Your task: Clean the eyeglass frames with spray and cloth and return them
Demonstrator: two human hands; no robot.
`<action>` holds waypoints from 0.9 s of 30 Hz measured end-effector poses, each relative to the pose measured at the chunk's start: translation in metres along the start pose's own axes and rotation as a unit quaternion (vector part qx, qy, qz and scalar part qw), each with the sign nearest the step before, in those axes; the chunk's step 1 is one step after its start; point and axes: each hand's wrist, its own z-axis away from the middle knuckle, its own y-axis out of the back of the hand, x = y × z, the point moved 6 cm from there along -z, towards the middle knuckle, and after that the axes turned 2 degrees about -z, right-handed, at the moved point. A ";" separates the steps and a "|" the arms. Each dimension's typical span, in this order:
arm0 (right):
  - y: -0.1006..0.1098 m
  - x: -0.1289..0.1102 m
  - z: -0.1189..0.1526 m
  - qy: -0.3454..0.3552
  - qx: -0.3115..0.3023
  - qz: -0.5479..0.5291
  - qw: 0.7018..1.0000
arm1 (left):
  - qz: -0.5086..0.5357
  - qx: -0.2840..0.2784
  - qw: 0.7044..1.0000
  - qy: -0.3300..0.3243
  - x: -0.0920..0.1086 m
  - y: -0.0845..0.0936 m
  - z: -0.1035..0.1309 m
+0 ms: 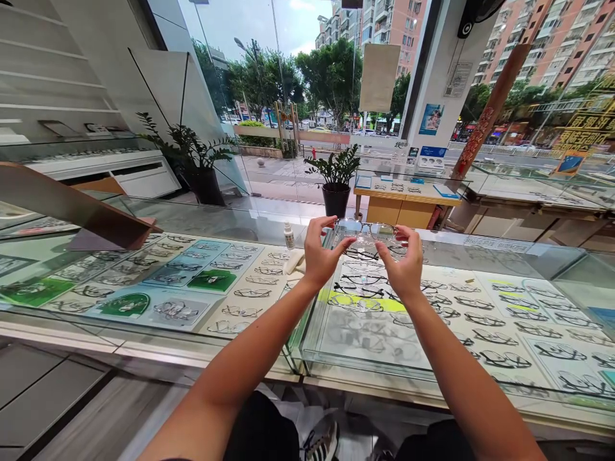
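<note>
A pair of eyeglasses (366, 228) with a thin frame and clear lenses is held up between both hands, above the glass display case (307, 349). My left hand (323, 250) pinches its left end between thumb and fingers. At the other end, my right hand (402, 259) closes on the frame in the same way. Just left of my left hand, a small white spray bottle (289, 235) stands on the glass top. A pale cloth (294, 262) lies in front of the bottle, partly behind my left wrist.
Rows of glasses (252, 293) lie under the glass on both sides. A brown slanted mirror or panel (96, 214) rests on the counter at left. Beyond the counter stand potted plants (335, 186), a wooden cabinet (403, 208) and tall windows.
</note>
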 end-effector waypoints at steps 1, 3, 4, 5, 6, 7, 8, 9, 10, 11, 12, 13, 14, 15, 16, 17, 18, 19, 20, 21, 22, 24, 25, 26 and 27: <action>0.001 -0.001 0.000 0.004 0.004 0.000 1.000 | 0.001 -0.005 1.000 0.005 -0.001 -0.001 0.000; 0.002 -0.003 0.000 0.013 0.010 0.002 1.000 | 0.004 -0.015 1.000 0.012 -0.004 -0.003 -0.001; 0.002 -0.003 0.000 0.017 0.012 0.003 1.000 | 0.005 -0.018 1.000 0.014 -0.005 -0.003 -0.001; 0.002 -0.004 0.000 0.019 0.013 0.006 1.000 | 0.007 -0.020 1.000 0.017 -0.006 -0.003 -0.001; 0.002 -0.004 0.000 0.020 0.012 0.008 1.000 | 0.009 -0.020 1.000 0.018 -0.006 -0.003 -0.002; 0.001 -0.003 0.000 0.019 0.010 0.010 1.000 | 0.009 -0.018 1.000 0.019 -0.006 -0.003 -0.002; 0.001 -0.002 0.000 0.016 0.007 0.011 1.000 | 0.008 -0.014 1.000 0.018 -0.006 -0.003 -0.002; 0.000 -0.001 0.000 0.010 0.003 0.011 1.000 | 0.006 -0.010 1.000 0.016 -0.005 -0.002 -0.002; -0.001 0.000 0.000 0.003 -0.003 0.008 1.000 | 0.003 -0.005 1.000 0.013 -0.004 -0.001 -0.002; -0.003 0.002 0.000 -0.007 -0.011 0.003 1.000 | -0.002 -0.001 1.000 0.010 -0.003 0.000 -0.002; -0.004 0.004 0.000 -0.016 -0.019 -0.002 1.000 | -0.008 0.003 1.000 0.006 -0.002 0.001 -0.002; -0.006 0.006 0.000 -0.023 -0.026 -0.007 0.999 | -0.014 0.006 1.000 0.001 -0.001 0.001 -0.002; -0.007 0.008 0.001 -0.028 -0.032 -0.010 0.999 | -0.019 0.010 1.000 -0.004 0.000 0.002 -0.003; -0.007 0.009 0.001 -0.032 -0.035 -0.012 0.999 | -0.022 0.013 1.000 -0.010 0.001 0.003 -0.003; -0.008 0.010 0.001 -0.034 -0.037 -0.013 0.999 | -0.023 0.017 0.999 -0.018 0.002 0.003 -0.003; -0.008 0.010 0.001 -0.035 -0.038 -0.013 0.999 | -0.023 0.020 0.999 -0.025 0.003 0.004 -0.003; -0.009 0.011 0.001 -0.037 -0.041 -0.014 0.998 | -0.025 0.023 0.999 -0.032 0.004 0.005 -0.003; -0.009 0.011 0.001 -0.039 -0.045 -0.016 0.998 | -0.028 0.024 0.999 -0.038 0.005 0.005 -0.003; -0.010 0.012 0.001 -0.040 -0.048 -0.018 0.998 | -0.032 0.025 0.998 -0.043 0.005 0.005 -0.003; -0.010 0.012 0.001 -0.041 -0.051 -0.019 0.998 | -0.037 0.025 0.998 -0.048 0.005 0.006 -0.003; -0.011 0.012 0.001 -0.042 -0.053 -0.021 0.997 | -0.039 0.025 0.997 -0.054 0.006 0.006 -0.003; -0.010 0.013 0.001 -0.040 -0.052 -0.020 0.998 | -0.035 0.028 0.997 -0.068 0.007 0.006 -0.003; -0.010 0.013 0.001 -0.037 -0.049 -0.017 0.998 | -0.031 0.029 0.996 -0.073 0.007 0.006 -0.004; -0.009 0.013 0.001 -0.033 -0.045 -0.015 0.998 | -0.028 0.027 0.996 -0.075 0.006 0.006 -0.004; -0.008 0.013 0.000 -0.027 -0.039 -0.011 0.999 | -0.028 0.024 0.997 -0.072 0.006 0.005 -0.004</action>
